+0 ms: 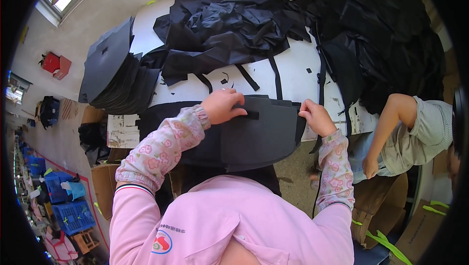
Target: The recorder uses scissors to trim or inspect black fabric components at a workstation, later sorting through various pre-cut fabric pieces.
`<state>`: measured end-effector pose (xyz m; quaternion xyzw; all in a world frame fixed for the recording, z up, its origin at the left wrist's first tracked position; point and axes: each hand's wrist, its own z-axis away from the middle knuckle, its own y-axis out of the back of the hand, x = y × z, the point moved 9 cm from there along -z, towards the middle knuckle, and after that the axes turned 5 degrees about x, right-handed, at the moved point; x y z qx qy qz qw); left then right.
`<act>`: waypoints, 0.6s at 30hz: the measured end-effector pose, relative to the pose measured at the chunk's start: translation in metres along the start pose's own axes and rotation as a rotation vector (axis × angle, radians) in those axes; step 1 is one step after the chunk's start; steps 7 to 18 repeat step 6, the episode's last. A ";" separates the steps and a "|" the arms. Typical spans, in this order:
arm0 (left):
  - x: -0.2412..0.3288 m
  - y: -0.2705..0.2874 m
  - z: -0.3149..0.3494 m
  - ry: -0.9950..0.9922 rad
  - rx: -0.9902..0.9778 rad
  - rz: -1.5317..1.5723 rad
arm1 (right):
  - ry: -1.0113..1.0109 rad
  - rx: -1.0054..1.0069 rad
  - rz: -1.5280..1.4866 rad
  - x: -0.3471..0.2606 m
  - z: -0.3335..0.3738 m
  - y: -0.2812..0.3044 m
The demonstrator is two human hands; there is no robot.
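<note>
A dark grey, stiff-looking panel (261, 140) with a rounded lower edge and a small slot lies in front of me, over black fabric (202, 143) at the table's near edge. My left hand (222, 106) is closed at the panel's upper left, its thumb by the slot and its fingers curled at the top edge. At the upper right corner, my right hand (318, 118) pinches the edge of the panel and the black layer under it. Its fingertips are partly hidden, so which layers they grip is unclear.
A tall stack of similar slotted panels (110, 70) stands at the left. Crumpled black fabric (229, 26) covers the far table (293, 70), with straps and scraps nearby. A larger black pile (386, 30) fills the far right. Another person's arm (386, 128) is close on the right.
</note>
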<state>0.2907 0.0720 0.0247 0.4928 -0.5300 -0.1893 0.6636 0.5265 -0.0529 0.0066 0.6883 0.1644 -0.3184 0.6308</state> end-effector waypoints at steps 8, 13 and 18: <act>0.041 -0.042 0.014 -0.220 0.020 -0.308 | 0.007 0.023 0.053 0.000 0.000 0.000; 0.041 -0.042 0.014 -0.220 0.020 -0.308 | 0.007 0.023 0.053 0.000 0.000 0.000; 0.041 -0.042 0.014 -0.220 0.020 -0.308 | 0.007 0.023 0.053 0.000 0.000 0.000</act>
